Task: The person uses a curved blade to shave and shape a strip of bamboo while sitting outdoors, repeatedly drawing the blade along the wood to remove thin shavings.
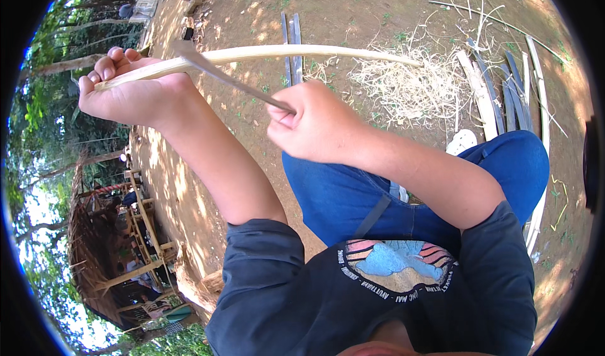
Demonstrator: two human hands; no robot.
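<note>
Pale split bamboo strip (265,54) runs left to right across you above your knee, your left hand (126,91) fisted round its near end, your right hand (318,126) clenched on the thin dark knife (233,81) crossing it

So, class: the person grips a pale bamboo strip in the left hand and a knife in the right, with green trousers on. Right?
Not quite. The head view shows blue trousers, not green. The left hand does grip the bamboo strip, the right hand the knife.
</note>
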